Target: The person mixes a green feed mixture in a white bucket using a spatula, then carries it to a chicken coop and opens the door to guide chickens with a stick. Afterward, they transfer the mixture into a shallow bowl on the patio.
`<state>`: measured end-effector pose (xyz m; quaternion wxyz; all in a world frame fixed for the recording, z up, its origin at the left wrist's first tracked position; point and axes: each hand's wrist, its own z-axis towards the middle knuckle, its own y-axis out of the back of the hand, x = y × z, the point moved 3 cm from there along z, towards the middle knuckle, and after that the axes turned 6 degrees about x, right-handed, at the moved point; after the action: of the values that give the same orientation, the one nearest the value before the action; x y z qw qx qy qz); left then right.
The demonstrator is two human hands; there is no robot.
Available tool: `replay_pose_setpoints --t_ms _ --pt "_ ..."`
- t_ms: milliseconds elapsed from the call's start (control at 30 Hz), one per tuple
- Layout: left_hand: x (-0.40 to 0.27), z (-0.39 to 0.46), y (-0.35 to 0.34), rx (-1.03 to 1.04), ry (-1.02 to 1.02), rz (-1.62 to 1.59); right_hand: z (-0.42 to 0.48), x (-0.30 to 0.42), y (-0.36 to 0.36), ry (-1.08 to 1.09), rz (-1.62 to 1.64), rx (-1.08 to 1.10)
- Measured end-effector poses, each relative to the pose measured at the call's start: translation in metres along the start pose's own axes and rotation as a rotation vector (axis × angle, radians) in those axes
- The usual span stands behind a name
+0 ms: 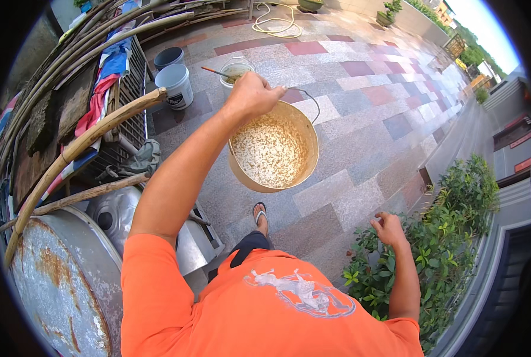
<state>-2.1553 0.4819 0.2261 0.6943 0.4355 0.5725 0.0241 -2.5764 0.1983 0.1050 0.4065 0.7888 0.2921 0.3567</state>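
Note:
My left hand point(255, 96) grips the thin wire handle point(311, 98) of a round, beige bucket point(274, 149), which hangs in front of me above the paving. Its inside is speckled pale and brown; whether that is residue or contents, I cannot tell. Beyond this hand stands a white bucket point(236, 69) with brownish matter in it, partly hidden by the hand. A stick with an orange end point(212, 70) leans out of it. On the right, my right hand point(389, 228) hangs beside leafy shrubs point(426, 259), holding nothing, its fingers loosely bent and apart.
A pale bucket point(175, 85) and a dark-lined bucket point(169, 57) stand beside a slatted rack point(134, 85). Wooden poles point(91, 138) jut out at left, above a rusty metal drum point(60, 285). A hose point(276, 26) lies coiled on the stone paving point(359, 147) farther off.

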Motion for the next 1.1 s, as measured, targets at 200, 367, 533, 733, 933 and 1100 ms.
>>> replay_pose_setpoints --t_ms 200,367,533,733,933,1100 --pt "0.157 0.072 -0.112 0.072 0.27 -0.031 0.052 -0.037 -0.026 -0.167 0.011 0.208" --pt "0.224 0.11 -0.152 0.097 0.322 -0.023 0.103 -0.051 -0.019 -0.263 0.061 0.252" --pt "0.286 0.145 -0.167 0.109 0.433 0.046 0.175 -0.075 -0.014 -0.251 0.061 0.345" --pt "0.381 0.184 -0.161 0.203 0.754 0.294 0.321 -0.132 0.003 -0.198 -0.009 0.412" --pt "0.415 0.196 -0.132 0.131 1.074 0.251 0.495 -0.104 0.086 0.048 -0.194 0.391" --pt "0.418 0.22 -0.129 0.103 1.203 0.198 0.624 -0.044 0.152 0.189 -0.381 0.466"
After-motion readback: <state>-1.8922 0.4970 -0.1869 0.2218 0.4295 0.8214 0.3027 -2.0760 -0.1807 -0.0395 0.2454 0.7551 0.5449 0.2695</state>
